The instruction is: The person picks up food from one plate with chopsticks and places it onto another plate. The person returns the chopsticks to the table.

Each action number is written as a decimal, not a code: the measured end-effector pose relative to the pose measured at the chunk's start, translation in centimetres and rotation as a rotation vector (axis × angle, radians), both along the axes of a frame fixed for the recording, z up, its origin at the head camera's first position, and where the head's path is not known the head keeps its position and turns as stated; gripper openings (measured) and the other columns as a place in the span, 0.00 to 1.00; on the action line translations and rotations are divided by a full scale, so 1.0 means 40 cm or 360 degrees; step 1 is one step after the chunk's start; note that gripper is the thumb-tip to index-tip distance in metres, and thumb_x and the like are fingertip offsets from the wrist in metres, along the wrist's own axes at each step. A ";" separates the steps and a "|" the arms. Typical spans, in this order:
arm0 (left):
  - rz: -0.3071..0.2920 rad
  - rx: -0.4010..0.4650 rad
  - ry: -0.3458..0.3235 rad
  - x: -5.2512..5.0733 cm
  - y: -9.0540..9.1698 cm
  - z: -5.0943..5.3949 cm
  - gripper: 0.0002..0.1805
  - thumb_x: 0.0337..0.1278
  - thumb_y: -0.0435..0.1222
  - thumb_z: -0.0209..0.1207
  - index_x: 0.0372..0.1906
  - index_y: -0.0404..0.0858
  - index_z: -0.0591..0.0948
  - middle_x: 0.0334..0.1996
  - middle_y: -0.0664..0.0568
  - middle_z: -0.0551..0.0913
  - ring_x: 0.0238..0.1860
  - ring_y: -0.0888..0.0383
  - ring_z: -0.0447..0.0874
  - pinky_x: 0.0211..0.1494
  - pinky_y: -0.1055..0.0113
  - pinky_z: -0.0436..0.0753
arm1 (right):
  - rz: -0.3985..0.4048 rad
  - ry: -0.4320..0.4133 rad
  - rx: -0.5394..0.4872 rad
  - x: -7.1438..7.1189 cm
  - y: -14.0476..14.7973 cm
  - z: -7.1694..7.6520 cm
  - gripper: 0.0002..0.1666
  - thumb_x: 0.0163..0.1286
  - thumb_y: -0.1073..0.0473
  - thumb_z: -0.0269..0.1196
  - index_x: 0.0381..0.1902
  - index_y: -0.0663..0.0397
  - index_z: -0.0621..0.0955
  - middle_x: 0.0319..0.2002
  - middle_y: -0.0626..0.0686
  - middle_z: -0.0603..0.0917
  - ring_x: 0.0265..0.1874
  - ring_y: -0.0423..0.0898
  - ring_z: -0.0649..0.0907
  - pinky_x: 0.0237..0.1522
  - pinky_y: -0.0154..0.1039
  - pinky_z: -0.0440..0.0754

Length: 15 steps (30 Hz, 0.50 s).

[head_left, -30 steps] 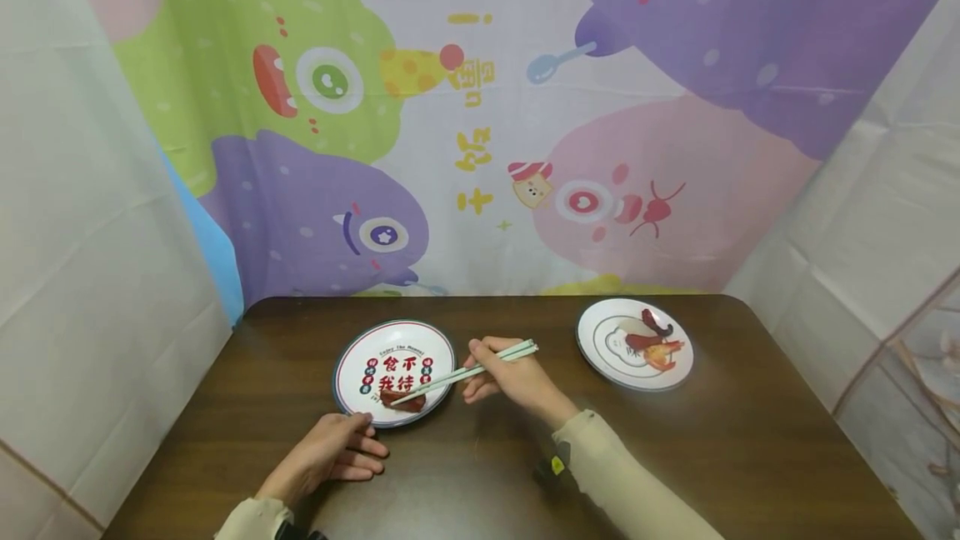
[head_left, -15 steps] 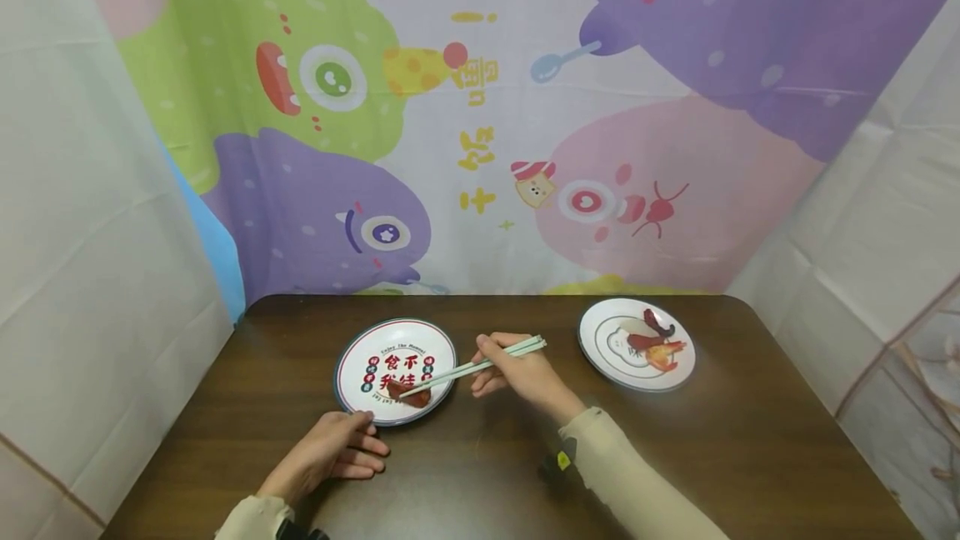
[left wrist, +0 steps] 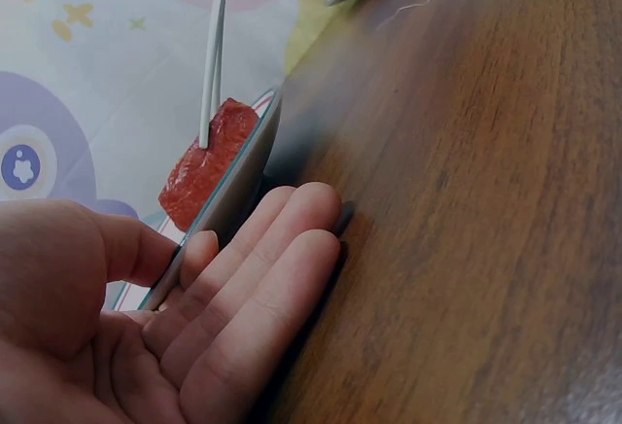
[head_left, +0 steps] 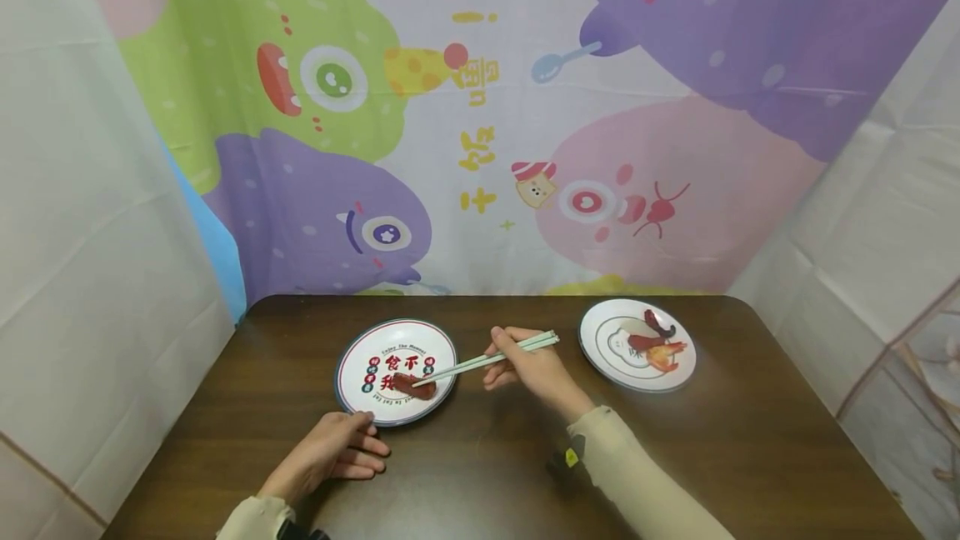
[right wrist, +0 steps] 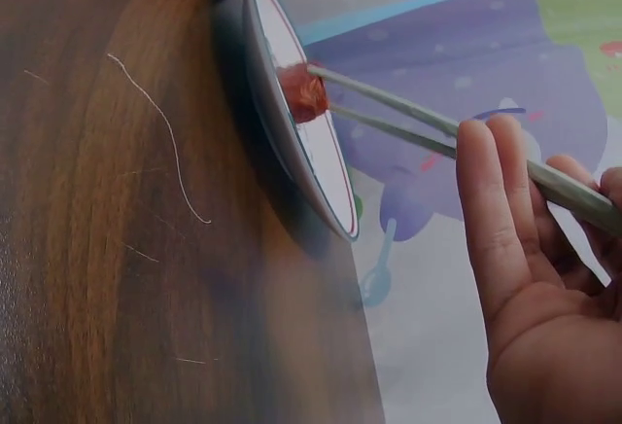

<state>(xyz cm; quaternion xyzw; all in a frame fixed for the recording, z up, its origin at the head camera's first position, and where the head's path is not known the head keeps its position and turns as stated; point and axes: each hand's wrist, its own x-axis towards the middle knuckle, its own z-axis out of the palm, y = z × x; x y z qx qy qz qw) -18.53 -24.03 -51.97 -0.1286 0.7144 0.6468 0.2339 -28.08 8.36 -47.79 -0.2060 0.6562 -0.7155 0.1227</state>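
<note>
A round white plate [head_left: 358,377] with red characters lies at the left of the table, a reddish-brown piece of food [head_left: 415,386] on it. My right hand [head_left: 534,367] holds pale green chopsticks [head_left: 480,361], whose tips touch the food; in the right wrist view the two tips [right wrist: 326,74] stand at the reddish piece [right wrist: 304,93]. With thumb and index finger, my left hand [head_left: 330,452] pinches the plate's near rim, the other fingers stretched out by the table. The left wrist view shows the thumb over the rim [left wrist: 233,186] of the plate.
At the right of the wooden table [head_left: 480,473] stands a second white plate [head_left: 607,357] with a shrimp piece [head_left: 663,355] and dark red pieces [head_left: 651,322]. Behind the table hangs a cartoon-printed cloth [head_left: 465,257]. A thin thread [right wrist: 170,132] lies on the table.
The food has shifted right and slightly away from me on the plate. My right hand and the chopsticks have moved right and a little up. My left hand has stayed at the rim.
</note>
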 end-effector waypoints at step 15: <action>0.0000 -0.0010 0.0012 0.000 0.001 0.001 0.19 0.76 0.44 0.47 0.43 0.30 0.75 0.32 0.45 0.90 0.30 0.53 0.92 0.34 0.61 0.92 | -0.0170 -0.0034 0.0032 -0.007 0.020 -0.001 0.28 0.82 0.49 0.55 0.41 0.76 0.78 0.24 0.55 0.87 0.24 0.47 0.89 0.35 0.50 0.92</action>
